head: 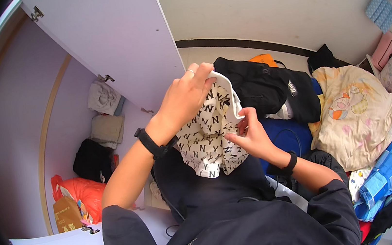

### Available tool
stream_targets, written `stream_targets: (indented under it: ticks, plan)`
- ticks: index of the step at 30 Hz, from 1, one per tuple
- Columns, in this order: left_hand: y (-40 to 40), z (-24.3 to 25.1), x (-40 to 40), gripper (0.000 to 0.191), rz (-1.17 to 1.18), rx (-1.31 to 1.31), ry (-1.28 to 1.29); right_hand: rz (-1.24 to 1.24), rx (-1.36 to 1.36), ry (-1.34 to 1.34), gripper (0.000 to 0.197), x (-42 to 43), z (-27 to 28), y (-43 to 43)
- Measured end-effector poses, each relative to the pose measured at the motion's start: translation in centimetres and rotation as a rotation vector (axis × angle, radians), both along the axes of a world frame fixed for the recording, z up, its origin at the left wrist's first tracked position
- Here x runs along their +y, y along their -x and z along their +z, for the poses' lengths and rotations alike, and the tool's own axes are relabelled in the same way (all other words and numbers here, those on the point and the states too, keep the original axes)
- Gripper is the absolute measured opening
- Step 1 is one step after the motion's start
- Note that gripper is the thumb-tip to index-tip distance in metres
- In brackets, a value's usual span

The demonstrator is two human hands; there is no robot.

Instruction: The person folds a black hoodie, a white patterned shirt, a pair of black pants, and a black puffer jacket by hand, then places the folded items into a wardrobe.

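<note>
A white garment with a black letter print point(199, 147) hangs from both hands above my lap. My left hand point(192, 90) grips one end of its plain white band, with fingers and thumb pinched together. Lower and to the right, my right hand point(252, 134) has the other end of that band between its fingers, the thumb lying against the printed cloth. The garment's lower part drapes in loose folds over my dark clothing. Just behind my right hand lies a folded black garment point(261, 85).
An open wardrobe point(9, 127) at left holds folded clothes point(106, 128), a red plastic bag point(87, 194) and a brown paper bag point(67, 213). Its door point(108, 34) stands open ahead. At right are piled a cream printed bedding item point(360, 117) and blue checked cloth point(389, 168).
</note>
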State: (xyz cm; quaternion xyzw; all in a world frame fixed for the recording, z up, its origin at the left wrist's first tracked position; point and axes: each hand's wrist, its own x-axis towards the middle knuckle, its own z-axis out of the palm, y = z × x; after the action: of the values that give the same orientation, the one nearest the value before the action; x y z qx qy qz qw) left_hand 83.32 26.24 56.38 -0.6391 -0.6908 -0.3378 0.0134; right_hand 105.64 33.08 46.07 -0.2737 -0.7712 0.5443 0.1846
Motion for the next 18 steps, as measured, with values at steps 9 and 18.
stream_targets:
  ticks: [9, 18]
  plan:
    - [-0.8, 1.5, -0.7, 0.023, -0.015, 0.123, -0.099, -0.031, 0.022, 0.056, 0.125, 0.4, -1.7, 2.5]
    - [0.5, 3.6, -1.7, 0.021, -0.023, 0.186, -0.207, -0.015, -0.02, -0.105, 0.022, 3.8, -1.5, 1.1]
